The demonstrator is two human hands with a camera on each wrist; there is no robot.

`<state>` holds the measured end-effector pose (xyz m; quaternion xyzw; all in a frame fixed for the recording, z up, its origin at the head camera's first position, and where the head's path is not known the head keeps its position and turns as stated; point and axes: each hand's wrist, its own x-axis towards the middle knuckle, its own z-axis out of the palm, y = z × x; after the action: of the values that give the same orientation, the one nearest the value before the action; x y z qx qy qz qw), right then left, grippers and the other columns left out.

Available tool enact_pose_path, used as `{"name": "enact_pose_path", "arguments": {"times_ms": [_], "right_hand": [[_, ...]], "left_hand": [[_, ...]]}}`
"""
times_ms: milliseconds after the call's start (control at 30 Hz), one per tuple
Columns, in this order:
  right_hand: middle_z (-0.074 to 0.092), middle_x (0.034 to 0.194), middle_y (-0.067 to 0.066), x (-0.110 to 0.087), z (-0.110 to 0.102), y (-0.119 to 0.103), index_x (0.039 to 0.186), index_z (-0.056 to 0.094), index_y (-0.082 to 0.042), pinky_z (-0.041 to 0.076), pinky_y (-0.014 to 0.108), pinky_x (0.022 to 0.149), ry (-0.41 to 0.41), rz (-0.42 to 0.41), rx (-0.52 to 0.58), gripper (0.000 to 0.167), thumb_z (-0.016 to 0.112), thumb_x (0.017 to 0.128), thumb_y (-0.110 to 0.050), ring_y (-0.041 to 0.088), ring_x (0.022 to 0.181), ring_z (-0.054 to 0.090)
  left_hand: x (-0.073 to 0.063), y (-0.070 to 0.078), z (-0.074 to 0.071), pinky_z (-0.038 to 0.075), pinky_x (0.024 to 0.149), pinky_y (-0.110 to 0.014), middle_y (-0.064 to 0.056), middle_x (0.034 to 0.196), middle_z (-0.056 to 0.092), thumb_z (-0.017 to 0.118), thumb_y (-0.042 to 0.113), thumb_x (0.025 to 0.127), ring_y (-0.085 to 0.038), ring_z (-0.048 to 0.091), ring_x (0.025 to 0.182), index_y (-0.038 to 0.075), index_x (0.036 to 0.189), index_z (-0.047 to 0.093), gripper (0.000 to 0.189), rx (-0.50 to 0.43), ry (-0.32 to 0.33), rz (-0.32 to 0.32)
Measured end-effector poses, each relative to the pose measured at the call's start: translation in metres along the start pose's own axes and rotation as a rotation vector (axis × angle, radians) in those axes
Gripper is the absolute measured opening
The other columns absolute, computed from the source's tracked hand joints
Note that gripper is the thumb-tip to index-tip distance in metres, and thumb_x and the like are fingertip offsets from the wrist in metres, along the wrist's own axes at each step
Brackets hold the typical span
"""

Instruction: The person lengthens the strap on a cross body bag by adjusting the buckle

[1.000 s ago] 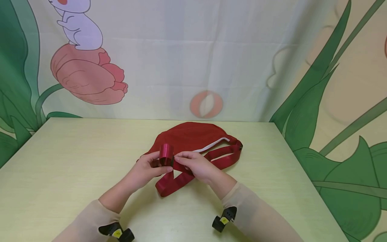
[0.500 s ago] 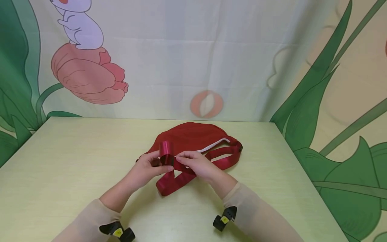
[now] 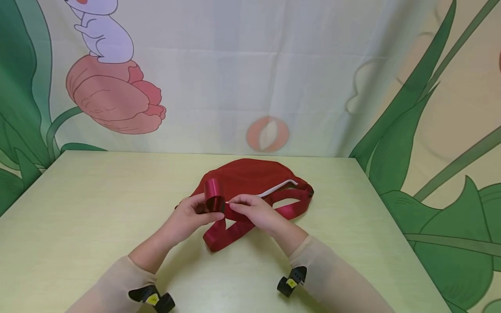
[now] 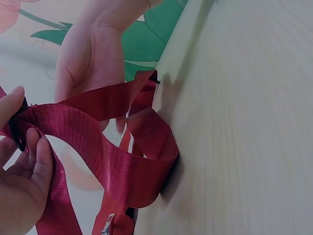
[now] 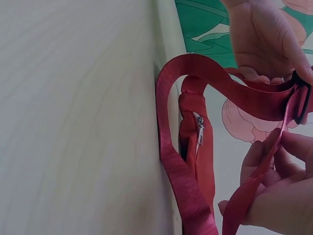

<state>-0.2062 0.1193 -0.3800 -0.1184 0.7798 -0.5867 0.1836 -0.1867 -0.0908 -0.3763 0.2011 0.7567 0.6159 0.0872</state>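
Note:
A red waist bag (image 3: 242, 176) lies toward the back of the table, its dark red webbing strap (image 3: 228, 234) looped in front of it. My left hand (image 3: 184, 219) grips the strap at a black slide buckle (image 4: 17, 134), thumb on one side and fingers on the other. A loop of webbing (image 3: 213, 190) stands up above that hand. Beside it, my right hand (image 3: 254, 211) pinches the strap between thumb and fingertips, close to the buckle. In the right wrist view a silver zipper pull (image 5: 199, 129) hangs on the bag.
The pale wood-grain table (image 3: 98, 208) spreads around the bag on all sides. A printed curtain (image 3: 203, 87) with a white animal and a pink flower hangs behind the far table edge. A small black camera (image 3: 291, 281) sits on each sleeve.
The webbing loop above my left hand has risen and grown a little taller. My right hand has shifted slightly right, still pinching the strap. The bag has stayed put.

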Motion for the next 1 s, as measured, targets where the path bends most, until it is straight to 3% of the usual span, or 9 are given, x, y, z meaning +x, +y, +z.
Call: {"name": "enact_pose_path", "arguments": {"times_ms": [300, 567, 1000], "right_hand": [[0.064, 0.105, 0.004, 0.0011, -0.0018, -0.0029, 0.11, 0.064, -0.008, 0.045, 0.034, 0.087, -0.01, 0.014, 0.054, 0.025, 0.055, 0.095, -0.024, 0.019, 0.098, 0.057], [0.062, 0.103, 0.003, -0.001, -0.0061, -0.0022, 0.112, 0.063, -0.006, 0.045, 0.032, 0.087, -0.001, -0.016, -0.039, 0.025, 0.055, 0.094, -0.021, 0.017, 0.097, 0.054], [0.062, 0.108, 0.004, 0.0004, -0.0079, -0.0055, 0.115, 0.06, -0.005, 0.045, 0.032, 0.088, -0.01, -0.006, 0.104, 0.028, 0.052, 0.096, -0.024, 0.016, 0.1, 0.056]], "left_hand": [[0.0009, -0.003, 0.003, 0.05, 0.08, -0.036, -0.012, 0.104, 0.065, 0.071, 0.013, 0.083, -0.024, 0.061, 0.091, 0.003, 0.119, 0.059, 0.04, -0.008, -0.021, 0.031], [0.0009, -0.0014, 0.0019, 0.049, 0.081, -0.038, -0.011, 0.104, 0.063, 0.072, 0.014, 0.082, -0.026, 0.06, 0.093, 0.004, 0.117, 0.06, 0.038, -0.006, 0.004, 0.019], [0.0052, -0.002, 0.0076, 0.05, 0.08, -0.038, -0.01, 0.107, 0.065, 0.073, 0.014, 0.081, -0.024, 0.061, 0.092, 0.004, 0.12, 0.058, 0.043, 0.036, -0.01, 0.051]]}}
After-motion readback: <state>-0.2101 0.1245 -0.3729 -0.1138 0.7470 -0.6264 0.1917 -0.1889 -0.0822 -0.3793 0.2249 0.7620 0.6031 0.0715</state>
